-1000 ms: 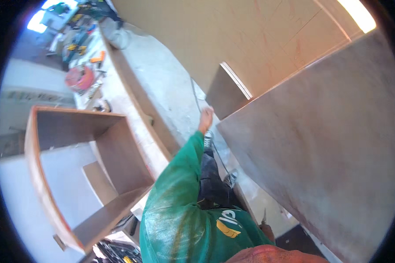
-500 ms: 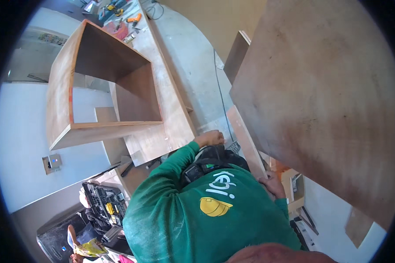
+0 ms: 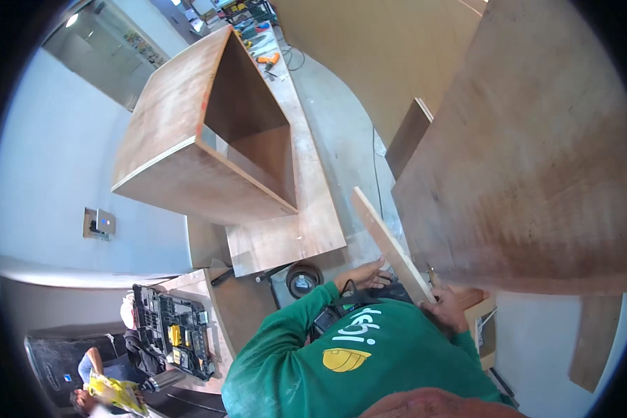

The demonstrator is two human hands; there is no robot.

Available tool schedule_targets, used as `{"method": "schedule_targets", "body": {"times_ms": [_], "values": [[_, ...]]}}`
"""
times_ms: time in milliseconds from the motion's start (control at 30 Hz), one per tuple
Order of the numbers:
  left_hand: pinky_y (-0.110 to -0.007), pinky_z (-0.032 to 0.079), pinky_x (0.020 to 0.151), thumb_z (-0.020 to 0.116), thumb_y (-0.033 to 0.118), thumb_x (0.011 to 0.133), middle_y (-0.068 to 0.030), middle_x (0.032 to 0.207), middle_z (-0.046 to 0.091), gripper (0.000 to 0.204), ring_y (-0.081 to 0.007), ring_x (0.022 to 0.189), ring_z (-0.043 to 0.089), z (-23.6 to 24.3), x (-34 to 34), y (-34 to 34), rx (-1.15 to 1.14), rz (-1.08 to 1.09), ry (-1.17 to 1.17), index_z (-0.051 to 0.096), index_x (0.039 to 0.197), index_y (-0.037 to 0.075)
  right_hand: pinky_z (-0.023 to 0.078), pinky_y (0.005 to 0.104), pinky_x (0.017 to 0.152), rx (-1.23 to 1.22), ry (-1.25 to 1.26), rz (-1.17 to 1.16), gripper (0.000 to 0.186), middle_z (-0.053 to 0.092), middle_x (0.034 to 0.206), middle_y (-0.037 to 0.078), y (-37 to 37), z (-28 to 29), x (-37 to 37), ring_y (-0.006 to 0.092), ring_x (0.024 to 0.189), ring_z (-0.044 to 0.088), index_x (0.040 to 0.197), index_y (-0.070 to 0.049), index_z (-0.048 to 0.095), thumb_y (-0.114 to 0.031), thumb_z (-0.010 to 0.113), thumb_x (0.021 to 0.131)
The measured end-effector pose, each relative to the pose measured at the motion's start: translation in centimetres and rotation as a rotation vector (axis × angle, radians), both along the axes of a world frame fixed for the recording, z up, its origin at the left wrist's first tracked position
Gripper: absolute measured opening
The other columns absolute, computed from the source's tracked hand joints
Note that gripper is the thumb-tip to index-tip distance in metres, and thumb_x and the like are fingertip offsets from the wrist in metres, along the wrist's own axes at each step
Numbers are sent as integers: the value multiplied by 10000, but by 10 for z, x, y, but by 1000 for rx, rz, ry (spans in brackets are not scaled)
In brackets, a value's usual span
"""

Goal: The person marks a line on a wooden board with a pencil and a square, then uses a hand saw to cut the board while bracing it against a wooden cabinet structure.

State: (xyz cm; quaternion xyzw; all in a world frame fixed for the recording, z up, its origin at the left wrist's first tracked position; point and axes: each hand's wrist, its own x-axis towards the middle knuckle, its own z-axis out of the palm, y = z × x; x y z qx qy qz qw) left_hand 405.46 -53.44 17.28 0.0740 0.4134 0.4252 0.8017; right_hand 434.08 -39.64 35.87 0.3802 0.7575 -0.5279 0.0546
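Note:
A narrow wooden board stands tilted in front of me. My right hand grips its lower end, with some fingers hidden behind the wood. My left hand is open beside the board, fingers stretched toward it, and holds nothing that I can see. Just right of the board rises a large plywood panel. To the left, an open box-shaped plywood cabinet frame rests on a long wooden worktop.
An orange power tool lies at the worktop's far end. At lower left sit an open black tool case and another person. A coiled dark roll is below the worktop; a cable crosses the floor.
The view has shifted, so cabinet frame and worktop sit farther right. My left hand has gone from curled to stretched out, nearer the board. My right hand still grips the board.

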Motion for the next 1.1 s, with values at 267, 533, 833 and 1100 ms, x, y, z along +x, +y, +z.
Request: {"method": "schedule_targets", "body": {"times_ms": [267,533,833,1100], "values": [[-637,542,1083,687,633,951,-162,1471,579,798,-380,1360,590,-20,-10,-51,101,616,-132,474,1502,97,517,516,906,303,-27,249,356,636,1087,274,-51,-8,-15,473,1029,641,1082,-59,780,-355,802,887],[-562,667,828,834,460,929,-160,1209,654,684,-299,1016,723,58,-3,-57,-269,656,12,523,1378,49,518,484,875,253,-192,333,318,660,1030,232,-51,21,-21,409,1014,676,1022,-70,776,-355,801,884],[-492,625,888,935,380,824,-218,1334,526,1007,-320,1194,625,49,-27,-87,-271,1142,485,260,1454,-21,513,402,751,166,-31,239,318,688,872,149,-15,9,-25,262,795,644,934,-17,733,-311,842,879],[-406,500,1079,949,362,813,-267,1385,446,1140,-323,1309,518,136,-32,-88,-160,1418,741,136,1476,-83,452,307,652,12,120,190,204,625,748,6,12,-17,-50,102,703,540,972,2,745,-198,783,961]]}}
